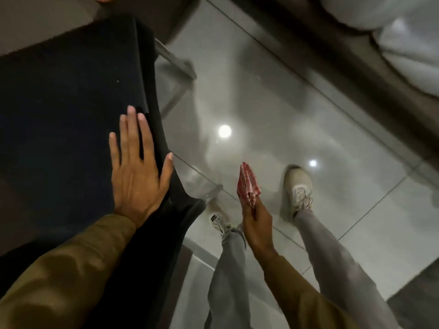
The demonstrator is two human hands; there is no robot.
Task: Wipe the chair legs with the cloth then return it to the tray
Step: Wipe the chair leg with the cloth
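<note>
On the dark chair seat (66, 129), the left hand (139, 174) lies flat near its right edge, fingers (126, 134) stretched out and slightly spread, the thumb hooked over the edge; it grips nothing. Its sleeve (71, 264) is olive-brown. Beyond the seat's far right corner a metal chair leg (174, 59) slants down to the glossy tiled floor (297, 119), blurred. Another pale leg (211, 192) shows just right of the seat's near edge, close to the left shoe (217, 216).

To the right of the seat, apart from it, the right hand (257, 224) is held edge-on above the floor, fingers closed together around the lower end of a folded red-and-white cloth (248, 184), which sticks up past the fingertips. The cloth touches neither the seat nor either leg. Further right of the seat stands the right shoe (297, 188), with grey trousers (332, 257) below. Two ceiling lights reflect in the floor.
</note>
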